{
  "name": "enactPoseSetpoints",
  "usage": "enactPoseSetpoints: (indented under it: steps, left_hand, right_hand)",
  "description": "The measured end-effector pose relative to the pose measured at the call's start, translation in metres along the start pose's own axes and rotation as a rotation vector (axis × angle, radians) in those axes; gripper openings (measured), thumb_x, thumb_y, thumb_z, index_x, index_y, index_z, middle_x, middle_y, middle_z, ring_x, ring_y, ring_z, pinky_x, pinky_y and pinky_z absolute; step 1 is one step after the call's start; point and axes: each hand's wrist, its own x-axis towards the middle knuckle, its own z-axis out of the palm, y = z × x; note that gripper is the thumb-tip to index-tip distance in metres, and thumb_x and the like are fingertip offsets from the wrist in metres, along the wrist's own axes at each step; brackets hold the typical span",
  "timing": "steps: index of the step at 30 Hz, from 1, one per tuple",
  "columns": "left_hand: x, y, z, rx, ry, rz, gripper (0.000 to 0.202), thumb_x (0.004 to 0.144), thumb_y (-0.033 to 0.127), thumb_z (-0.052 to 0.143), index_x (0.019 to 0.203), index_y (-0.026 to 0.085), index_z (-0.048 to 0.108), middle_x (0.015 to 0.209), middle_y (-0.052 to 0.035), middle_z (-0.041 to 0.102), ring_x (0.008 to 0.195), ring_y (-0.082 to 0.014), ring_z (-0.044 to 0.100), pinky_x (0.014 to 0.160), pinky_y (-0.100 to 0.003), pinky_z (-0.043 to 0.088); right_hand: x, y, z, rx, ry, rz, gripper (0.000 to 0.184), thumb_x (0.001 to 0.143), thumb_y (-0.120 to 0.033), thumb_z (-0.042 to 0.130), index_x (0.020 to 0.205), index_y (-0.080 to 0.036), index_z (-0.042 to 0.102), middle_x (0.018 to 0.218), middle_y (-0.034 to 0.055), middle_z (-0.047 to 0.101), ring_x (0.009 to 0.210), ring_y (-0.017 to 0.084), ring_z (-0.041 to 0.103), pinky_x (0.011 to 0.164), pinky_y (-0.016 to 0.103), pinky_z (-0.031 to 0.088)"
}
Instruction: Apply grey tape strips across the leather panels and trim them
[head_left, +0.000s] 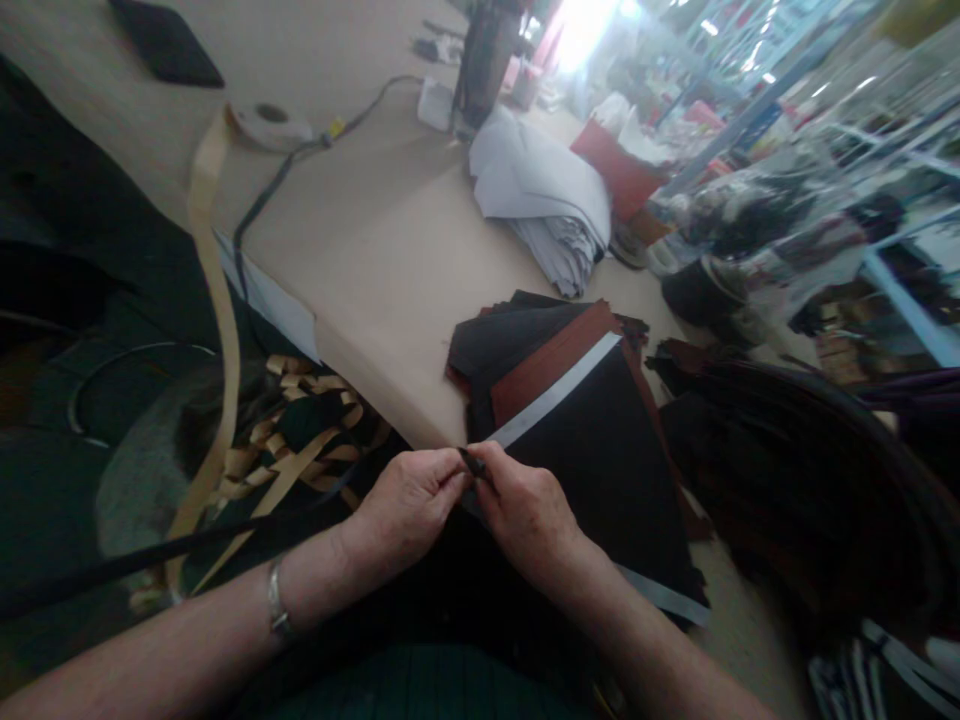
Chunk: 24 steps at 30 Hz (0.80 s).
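Observation:
Both hands meet at the table's near edge, close to the lower left corner of a stack of pieces. My left hand is closed in a pinch, a metal band round its wrist. My right hand is closed too, its thumb and fingers pressed together. Between the fingertips shows a small dark strip, mostly covered by the fingers. Beside my right hand lies a black panel with pale tape along two edges. Under it are brown pieces and more black ones.
A roll of tape trails a tan ribbon over the edge into a heap of curled strips. White sheets lie folded behind the stack. Dark material is piled at right. A dark flat object lies far left.

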Motion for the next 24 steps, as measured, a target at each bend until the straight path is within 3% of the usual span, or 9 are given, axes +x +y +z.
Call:
enactPoseSetpoints:
  steps: [4,7,10,13,16,18,19,21,24]
  left_hand:
    - [-0.005,0.011,0.001,0.196,-0.015,0.31,0.027,0.086,0.023,0.043,0.061,0.018,0.05,0.057,0.0029,0.051,0.053,-0.0097,0.048,0.054,-0.021,0.034]
    - [-0.005,0.014,-0.01,0.299,0.124,0.453,0.022,0.089,0.019,0.045,0.07,0.018,0.056,0.06,0.0041,0.055,0.053,-0.008,0.053,0.053,-0.018,0.038]
    - [0.0,0.016,-0.02,0.364,0.172,0.571,0.016,0.09,0.017,0.048,0.079,0.019,0.059,0.068,0.0029,0.06,0.06,-0.0086,0.057,0.056,-0.017,0.043]
    - [0.01,0.015,-0.016,0.477,0.13,0.758,0.016,0.091,0.015,0.046,0.08,0.018,0.058,0.081,-0.0022,0.063,0.074,-0.0123,0.06,0.066,-0.021,0.048]
    - [0.02,0.01,-0.005,0.654,0.096,0.845,0.024,0.093,0.016,0.042,0.073,0.017,0.056,0.077,-0.0038,0.062,0.071,-0.0148,0.057,0.065,-0.025,0.048]
    - [0.024,0.005,0.0,0.738,0.084,0.865,0.028,0.093,0.015,0.04,0.07,0.017,0.054,0.074,-0.0038,0.061,0.068,-0.0153,0.056,0.063,-0.026,0.048]
    - [0.025,0.003,0.001,0.756,0.074,0.875,0.028,0.093,0.015,0.039,0.069,0.017,0.054,0.074,-0.004,0.062,0.068,-0.0154,0.056,0.063,-0.026,0.048]
    - [0.025,0.001,0.0,0.754,0.062,0.9,0.027,0.093,0.014,0.039,0.071,0.017,0.055,0.078,-0.0044,0.063,0.072,-0.0156,0.058,0.067,-0.026,0.049]
    - [0.026,0.002,-0.006,0.717,0.044,0.893,0.024,0.093,0.015,0.04,0.075,0.018,0.056,0.084,-0.0038,0.064,0.079,-0.0152,0.061,0.073,-0.024,0.05]
  right_hand:
    - [0.001,-0.001,-0.002,0.082,-0.028,-0.018,0.036,0.084,-0.01,0.051,0.118,-0.018,0.056,0.099,0.0076,0.07,0.082,0.022,0.067,0.068,0.029,0.046]
    - [-0.001,0.004,-0.013,0.266,0.024,0.025,0.04,0.083,-0.01,0.054,0.122,-0.017,0.055,0.091,0.0048,0.069,0.077,0.018,0.064,0.07,0.027,0.046]
    - [-0.001,0.017,-0.031,0.656,0.104,0.108,0.033,0.079,-0.014,0.061,0.112,-0.016,0.061,0.071,-0.0024,0.063,0.063,0.012,0.057,0.063,0.023,0.045]
    - [0.008,0.034,-0.043,1.157,0.148,0.201,0.013,0.076,-0.025,0.067,0.083,-0.016,0.06,0.064,-0.0043,0.058,0.055,0.009,0.054,0.055,0.02,0.045]
    - [0.03,0.05,-0.049,1.564,0.03,0.262,0.018,0.083,-0.027,0.062,0.076,-0.017,0.049,0.073,0.0017,0.064,0.061,0.013,0.062,0.062,0.027,0.053]
    - [0.049,0.065,-0.059,1.664,-0.01,0.3,0.012,0.091,-0.021,0.049,0.079,-0.017,0.046,0.084,0.008,0.067,0.072,0.016,0.067,0.068,0.031,0.055]
    - [0.059,0.075,-0.067,1.639,0.052,0.341,0.013,0.093,-0.017,0.042,0.081,-0.017,0.045,0.086,0.0099,0.067,0.076,0.017,0.067,0.069,0.031,0.056]
    - [0.074,0.101,-0.087,1.48,0.301,0.449,0.02,0.095,-0.011,0.03,0.083,-0.017,0.046,0.084,0.0095,0.066,0.076,0.015,0.067,0.067,0.029,0.056]
    - [0.076,0.149,-0.115,1.199,0.636,0.551,0.021,0.095,-0.012,0.028,0.084,-0.019,0.043,0.071,0.0011,0.059,0.062,0.011,0.06,0.058,0.023,0.052]
